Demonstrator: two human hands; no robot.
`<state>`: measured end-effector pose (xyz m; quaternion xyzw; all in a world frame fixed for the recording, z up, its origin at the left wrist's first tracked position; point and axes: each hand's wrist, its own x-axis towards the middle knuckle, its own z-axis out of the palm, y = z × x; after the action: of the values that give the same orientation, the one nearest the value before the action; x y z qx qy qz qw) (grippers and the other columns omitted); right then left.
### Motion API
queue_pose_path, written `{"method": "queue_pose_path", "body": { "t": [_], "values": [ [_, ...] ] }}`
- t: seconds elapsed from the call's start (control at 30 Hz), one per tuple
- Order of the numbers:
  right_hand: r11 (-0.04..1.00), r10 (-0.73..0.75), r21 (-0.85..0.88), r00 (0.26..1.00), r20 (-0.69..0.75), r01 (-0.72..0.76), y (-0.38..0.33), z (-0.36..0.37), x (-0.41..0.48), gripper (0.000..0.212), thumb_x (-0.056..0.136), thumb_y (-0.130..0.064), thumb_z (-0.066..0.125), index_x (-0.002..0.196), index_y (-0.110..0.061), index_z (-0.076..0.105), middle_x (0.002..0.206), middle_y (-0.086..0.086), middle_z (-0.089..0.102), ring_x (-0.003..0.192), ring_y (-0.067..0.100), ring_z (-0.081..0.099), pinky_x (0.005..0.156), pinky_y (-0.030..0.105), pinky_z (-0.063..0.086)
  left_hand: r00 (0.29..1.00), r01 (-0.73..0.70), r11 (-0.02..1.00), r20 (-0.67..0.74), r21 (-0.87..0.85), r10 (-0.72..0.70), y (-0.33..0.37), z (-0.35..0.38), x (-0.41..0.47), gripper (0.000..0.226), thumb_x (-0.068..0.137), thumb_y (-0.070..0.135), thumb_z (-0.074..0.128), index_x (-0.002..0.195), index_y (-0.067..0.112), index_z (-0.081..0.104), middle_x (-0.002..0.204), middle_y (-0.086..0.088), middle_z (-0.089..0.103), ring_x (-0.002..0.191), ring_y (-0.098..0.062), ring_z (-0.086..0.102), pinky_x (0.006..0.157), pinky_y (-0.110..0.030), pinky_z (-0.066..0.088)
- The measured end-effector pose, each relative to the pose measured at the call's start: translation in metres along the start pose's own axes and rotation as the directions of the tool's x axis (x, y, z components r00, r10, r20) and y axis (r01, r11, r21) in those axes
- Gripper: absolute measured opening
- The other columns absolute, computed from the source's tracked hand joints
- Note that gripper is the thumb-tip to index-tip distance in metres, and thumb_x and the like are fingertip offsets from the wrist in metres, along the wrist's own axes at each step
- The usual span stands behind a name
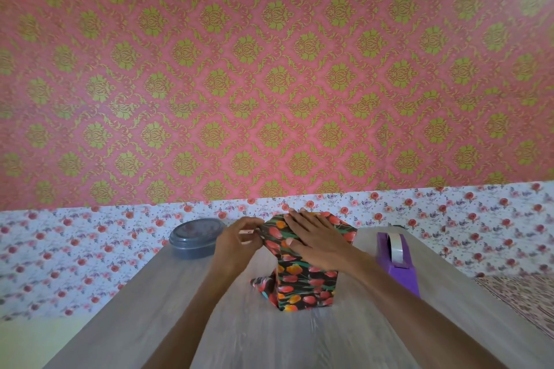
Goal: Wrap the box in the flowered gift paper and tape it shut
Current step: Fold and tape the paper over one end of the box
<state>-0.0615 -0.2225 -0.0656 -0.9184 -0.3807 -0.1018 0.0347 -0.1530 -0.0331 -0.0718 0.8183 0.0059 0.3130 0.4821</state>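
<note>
In the head view, you pressed your flat, straight-fingered right hand [311,237] on the upright cardboard box [305,287] in dark tulip-flowered gift paper [263,283], mid grey wood-grain table [150,293], while your left hand [236,244] pinched its top flap [269,234], which was best kept taut for taping.

Hands: 2, namely the left hand [236,241] and the right hand [314,237].
Forearms: 2, one per hand.
Parcels: 1 box [308,284], covered on every visible face.
Wrapping sheets: 1, the flowered gift paper [271,244], black with red and orange tulips.
Dispensers: 1 purple tape dispenser [403,275].
Rolls: 1 tape roll [396,247], mounted in the dispenser.
Lidded vessels: 1 round grey container [195,238].
Work surfaces: 1 wood-grain table [150,308].
Wall coverings: 2, namely one pink damask band [269,84] and one white rose-print band [75,249].
</note>
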Motion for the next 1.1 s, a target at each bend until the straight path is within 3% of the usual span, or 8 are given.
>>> {"method": "queue_pose_path", "body": {
  "t": [0.23,0.37,0.47,0.6,0.73,0.83,0.93,1.1],
  "values": [
    [1.000,-0.007,0.011,1.000,0.008,0.006,0.004,0.001,0.003,0.062,0.101,-0.057,0.009,0.154,-0.032,-0.013,0.160,-0.014,-0.020,0.146,0.009,-0.023,0.119,0.039,-0.015,0.965,0.153,0.948,-0.167,-0.277,-0.204,-0.001,0.016,0.006,0.016,0.087,0.001,0.067,0.093,0.012,0.076,0.091,-0.009,0.074,0.075,-0.017,0.073,0.071,-0.029,0.061],
    [1.000,0.002,0.024,1.000,0.014,-0.002,0.006,0.002,0.004,0.066,0.095,-0.065,0.000,0.153,-0.035,-0.014,0.160,-0.016,-0.020,0.147,0.009,-0.023,0.120,0.041,-0.014,0.905,0.057,0.991,-0.413,-0.124,-0.104,0.013,0.027,-0.002,0.015,0.083,0.003,0.070,0.090,0.014,0.078,0.074,0.009,0.071,0.062,-0.002,0.067,0.058,-0.011,0.053],
    [0.999,0.010,0.041,1.000,0.010,-0.010,0.009,0.001,0.005,0.065,0.096,-0.063,0.001,0.154,-0.037,-0.011,0.160,-0.016,-0.019,0.147,0.009,-0.022,0.120,0.043,-0.014,0.869,0.032,0.999,-0.494,-0.006,-0.031,0.023,0.030,-0.005,0.013,0.080,0.004,0.073,0.089,0.012,0.079,0.067,0.016,0.064,0.060,0.007,0.060,0.055,-0.004,0.045],
    [1.000,0.008,0.028,1.000,0.008,-0.008,0.008,0.001,0.008,0.060,0.100,-0.059,0.006,0.154,-0.037,-0.012,0.161,-0.014,-0.019,0.147,0.012,-0.022,0.119,0.044,-0.016,0.870,0.019,0.999,-0.493,0.050,0.008,0.019,0.027,-0.010,0.012,0.080,0.004,0.074,0.086,0.014,0.080,0.065,0.021,0.062,0.059,0.008,0.060,0.055,-0.004,0.044],
    [1.000,-0.007,0.018,1.000,0.007,0.007,0.007,0.001,0.007,0.063,0.099,-0.062,0.006,0.154,-0.037,-0.011,0.161,-0.013,-0.019,0.148,0.013,-0.021,0.119,0.045,-0.015,0.842,-0.218,0.901,-0.394,0.374,0.367,0.007,0.021,-0.016,0.013,0.076,0.000,0.077,0.082,0.011,0.078,0.077,0.003,0.072,0.064,-0.010,0.064,0.055,-0.028,0.054],
    [1.000,0.005,0.026,1.000,0.011,-0.005,0.007,0.000,0.007,0.063,0.101,-0.061,0.010,0.155,-0.036,-0.008,0.162,-0.013,-0.018,0.148,0.014,-0.020,0.120,0.046,-0.015,0.836,-0.306,0.809,-0.264,0.502,0.480,0.010,0.016,-0.010,0.014,0.075,-0.003,0.075,0.080,0.011,0.075,0.077,0.001,0.069,0.063,-0.018,0.064,0.051,-0.033,0.052],
    [1.000,0.009,0.024,1.000,0.020,-0.009,0.006,-0.001,0.009,0.063,0.100,-0.061,0.009,0.155,-0.036,-0.009,0.162,-0.012,-0.018,0.148,0.014,-0.020,0.119,0.045,-0.016,0.875,-0.276,0.821,-0.223,0.500,0.430,0.018,0.009,-0.003,0.014,0.075,-0.004,0.071,0.072,0.010,0.072,0.072,0.001,0.068,0.060,-0.016,0.062,0.052,-0.030,0.051],
    [1.000,0.003,0.031,0.999,0.037,-0.004,0.007,-0.002,0.009,0.064,0.099,-0.063,0.008,0.155,-0.036,-0.009,0.162,-0.011,-0.017,0.148,0.016,-0.020,0.118,0.043,-0.017,0.914,-0.119,0.919,-0.321,0.375,0.249,0.011,0.009,-0.002,0.017,0.071,-0.003,0.068,0.061,0.010,0.063,0.056,0.004,0.061,0.053,-0.013,0.056,0.049,-0.032,0.046]
  ]
}}
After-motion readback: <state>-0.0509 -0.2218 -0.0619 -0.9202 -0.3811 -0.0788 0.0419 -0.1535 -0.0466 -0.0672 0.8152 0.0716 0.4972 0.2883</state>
